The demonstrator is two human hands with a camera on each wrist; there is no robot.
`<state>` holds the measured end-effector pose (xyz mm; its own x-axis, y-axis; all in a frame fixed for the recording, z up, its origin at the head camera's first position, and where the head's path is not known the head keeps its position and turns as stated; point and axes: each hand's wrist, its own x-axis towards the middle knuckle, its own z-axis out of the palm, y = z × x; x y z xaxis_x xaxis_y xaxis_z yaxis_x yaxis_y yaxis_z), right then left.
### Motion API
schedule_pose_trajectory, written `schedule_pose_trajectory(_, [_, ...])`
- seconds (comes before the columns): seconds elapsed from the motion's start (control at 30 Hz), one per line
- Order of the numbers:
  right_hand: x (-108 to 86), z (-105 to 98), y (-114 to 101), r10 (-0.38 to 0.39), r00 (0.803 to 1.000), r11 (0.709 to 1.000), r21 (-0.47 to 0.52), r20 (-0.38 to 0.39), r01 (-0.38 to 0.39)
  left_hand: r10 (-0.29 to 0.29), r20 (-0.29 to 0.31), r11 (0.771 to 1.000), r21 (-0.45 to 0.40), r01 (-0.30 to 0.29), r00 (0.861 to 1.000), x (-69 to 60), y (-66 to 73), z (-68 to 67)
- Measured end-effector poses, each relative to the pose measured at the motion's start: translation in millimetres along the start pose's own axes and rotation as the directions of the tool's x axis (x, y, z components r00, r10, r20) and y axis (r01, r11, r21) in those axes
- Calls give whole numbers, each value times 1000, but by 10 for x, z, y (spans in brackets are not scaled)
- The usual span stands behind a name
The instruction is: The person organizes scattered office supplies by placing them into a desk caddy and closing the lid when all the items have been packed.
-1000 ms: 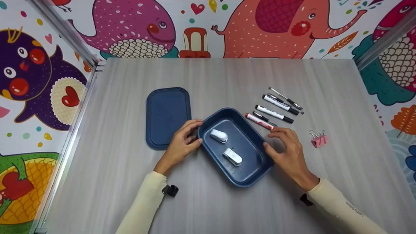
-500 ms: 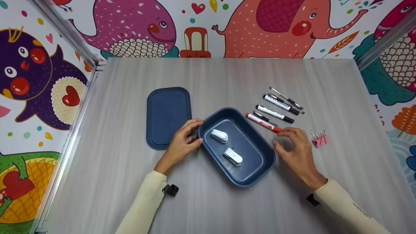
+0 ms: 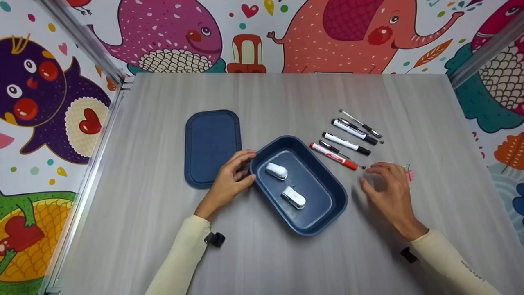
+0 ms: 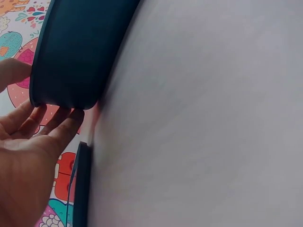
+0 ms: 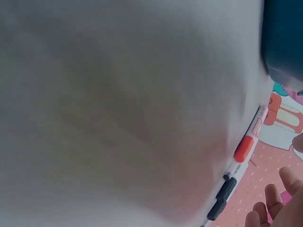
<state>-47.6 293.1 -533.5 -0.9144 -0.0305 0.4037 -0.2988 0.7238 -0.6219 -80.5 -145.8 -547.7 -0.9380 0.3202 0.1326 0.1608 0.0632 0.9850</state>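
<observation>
The left hand (image 3: pixel 227 184) holds the left corner of an open blue plastic box (image 3: pixel 313 213), thumb on one side and fingers on the other. In the left wrist view its fingertips (image 4: pixel 73 120) touch the box wall. Two small white clip-like things (image 3: pixel 276 171) lie inside the box. The right hand (image 3: pixel 389 194) is off the box, above the table to its right, thumb and fingers apart, holding nothing. A pink binder clip (image 3: pixel 410 175) shows behind that hand, mostly hidden. Beyond the right fingertips lies a red marker (image 3: pixel 333 156) with a black pen beside it.
A blue lid (image 3: pixel 213 149) lies flat at the box's left. Behind the right hand are two white markers with black caps (image 3: pixel 346 144) and more slim pens (image 3: pixel 360 123). Patterned panels (image 3: pixel 254 37) and metal posts border the grey table (image 3: pixel 262 102).
The right hand has left the box's right wall and moved right, uncovering the red marker's cap and the pen's tip and covering most of the binder clip. The left hand and box have stayed put.
</observation>
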Motion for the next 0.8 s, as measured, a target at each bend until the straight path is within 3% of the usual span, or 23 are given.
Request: schedule_pose_trajectory(0.8, [-16,-268,299,87,995,992,-83,-53,-91,-5,-6,1000,8,5,1000,-2,-15,-4])
